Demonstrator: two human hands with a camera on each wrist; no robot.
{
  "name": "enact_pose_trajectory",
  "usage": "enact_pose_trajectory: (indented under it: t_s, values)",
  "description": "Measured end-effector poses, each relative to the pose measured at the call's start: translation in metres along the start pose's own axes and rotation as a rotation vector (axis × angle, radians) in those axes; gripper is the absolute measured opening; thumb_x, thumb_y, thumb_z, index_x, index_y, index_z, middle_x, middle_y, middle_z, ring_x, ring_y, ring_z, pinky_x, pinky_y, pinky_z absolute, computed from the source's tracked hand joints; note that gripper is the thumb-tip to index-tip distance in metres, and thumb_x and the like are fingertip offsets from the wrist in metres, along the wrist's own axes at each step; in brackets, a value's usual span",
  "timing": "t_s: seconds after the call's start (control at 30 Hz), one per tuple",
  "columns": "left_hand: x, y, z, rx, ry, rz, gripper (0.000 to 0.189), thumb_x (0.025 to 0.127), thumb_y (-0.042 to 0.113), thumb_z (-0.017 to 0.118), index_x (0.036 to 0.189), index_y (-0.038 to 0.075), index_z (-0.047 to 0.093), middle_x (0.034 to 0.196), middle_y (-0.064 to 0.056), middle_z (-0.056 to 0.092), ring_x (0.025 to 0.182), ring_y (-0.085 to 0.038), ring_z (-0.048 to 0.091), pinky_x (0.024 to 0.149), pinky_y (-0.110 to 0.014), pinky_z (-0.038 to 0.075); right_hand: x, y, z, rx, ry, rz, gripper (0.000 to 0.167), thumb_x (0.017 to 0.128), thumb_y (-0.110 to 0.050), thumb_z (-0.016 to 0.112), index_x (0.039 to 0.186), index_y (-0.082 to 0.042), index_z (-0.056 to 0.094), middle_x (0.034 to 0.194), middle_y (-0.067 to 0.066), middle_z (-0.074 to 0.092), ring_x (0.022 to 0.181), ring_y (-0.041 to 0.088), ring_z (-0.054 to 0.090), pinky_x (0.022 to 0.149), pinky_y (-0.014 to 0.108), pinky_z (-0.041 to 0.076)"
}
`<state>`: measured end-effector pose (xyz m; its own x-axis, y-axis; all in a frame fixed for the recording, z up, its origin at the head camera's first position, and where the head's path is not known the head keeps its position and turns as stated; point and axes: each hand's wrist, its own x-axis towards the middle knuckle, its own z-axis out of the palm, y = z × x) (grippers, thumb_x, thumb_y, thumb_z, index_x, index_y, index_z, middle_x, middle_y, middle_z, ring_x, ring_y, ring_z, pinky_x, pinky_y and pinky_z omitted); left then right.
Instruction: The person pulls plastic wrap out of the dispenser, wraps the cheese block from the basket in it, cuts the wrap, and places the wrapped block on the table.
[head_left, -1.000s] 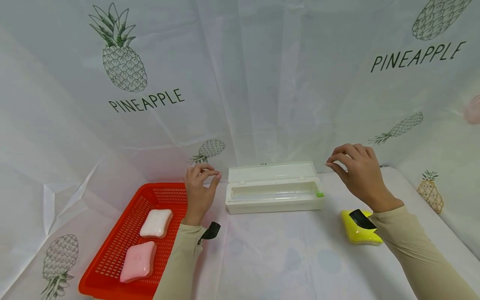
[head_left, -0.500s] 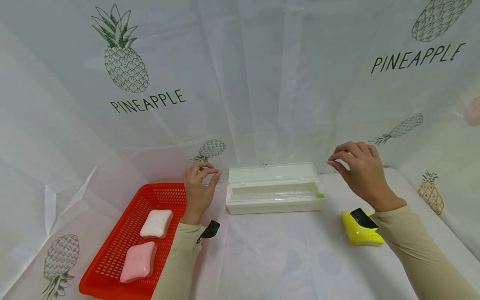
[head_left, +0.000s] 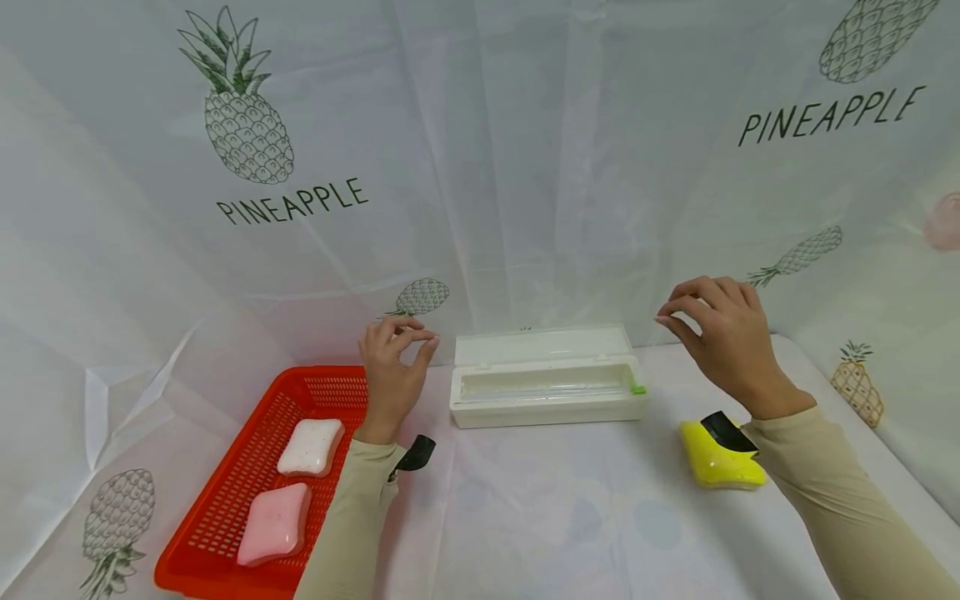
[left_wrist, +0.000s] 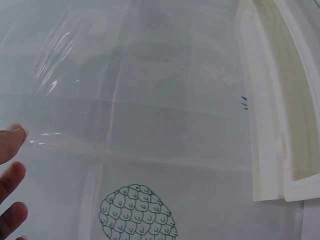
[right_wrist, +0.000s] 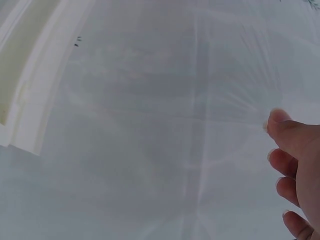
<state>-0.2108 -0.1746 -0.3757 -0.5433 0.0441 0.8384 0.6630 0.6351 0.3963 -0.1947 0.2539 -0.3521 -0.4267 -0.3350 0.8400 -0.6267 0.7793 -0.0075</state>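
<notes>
A sheet of clear plastic wrap (left_wrist: pixel 52 62) spans the space between my hands, nearly invisible except for glints and creases. My left hand (head_left: pixel 392 375) pinches one side of it between thumb and fingers, above the basket's right edge. On the other side my right hand (head_left: pixel 722 342) pinches the wrap, whose creases fan out from the thumb tip in the right wrist view. Behind and between the hands stands a long white plastic-wrap dispenser box (head_left: pixel 547 412), its lid (head_left: pixel 543 346) raised at the back. A small green piece (head_left: pixel 638 389) sits at the box's right end.
A red perforated basket (head_left: pixel 198 508) at the left holds a white sponge-shaped block (head_left: pixel 309 446) and a pink one (head_left: pixel 273 523). A similar yellow block (head_left: pixel 712 462) lies on the white-covered table below my right wrist. A pineapple-printed curtain (head_left: pixel 525 167) hangs behind.
Both hands rise slightly, and the left one drifts a little to the left, so the hands stand slightly farther apart. The pinch of each hand stays the same.
</notes>
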Motion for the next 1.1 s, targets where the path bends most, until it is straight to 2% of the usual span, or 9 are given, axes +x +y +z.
enact_pose_trajectory:
  t_s: [0.33,0.5,0.8,1.1]
  values:
    - [0.006,0.003,-0.004,0.007,-0.010,0.002,0.009,0.089,0.008,0.084,0.091,-0.001,0.080,0.107,-0.018,0.068,0.103,-0.040,0.053,0.096,-0.059,0.030,0.005,0.000,-0.003,-0.003,0.003,0.003,0.065,0.109,-0.052,0.041,0.088,0.002,0.072,0.100,0.020,0.065,0.094,0.044,0.055,0.082,0.059,0.036]
    - [0.008,0.005,-0.005,0.006,-0.007,0.014,0.010,0.090,0.009,0.084,0.092,0.000,0.080,0.107,-0.017,0.068,0.101,-0.040,0.052,0.095,-0.058,0.030,0.007,0.000,-0.005,-0.008,0.002,0.006,0.068,0.110,-0.054,0.039,0.089,0.002,0.072,0.100,0.020,0.065,0.094,0.044,0.055,0.082,0.058,0.036]
    - [0.014,0.005,-0.006,0.003,0.012,0.050,0.008,0.087,0.005,0.085,0.090,0.000,0.080,0.105,-0.018,0.069,0.098,-0.040,0.051,0.093,-0.058,0.030,0.011,0.001,-0.008,0.001,0.032,0.008,0.065,0.109,-0.053,0.042,0.089,0.000,0.073,0.101,0.018,0.066,0.095,0.044,0.055,0.082,0.058,0.034]
    - [0.019,0.008,-0.010,0.006,0.017,0.053,0.007,0.086,0.002,0.085,0.089,-0.001,0.080,0.104,-0.018,0.068,0.097,-0.040,0.051,0.091,-0.057,0.029,0.016,0.000,-0.010,0.007,0.050,0.010,0.062,0.109,-0.051,0.046,0.090,0.001,0.073,0.101,0.019,0.066,0.097,0.045,0.055,0.082,0.059,0.034]
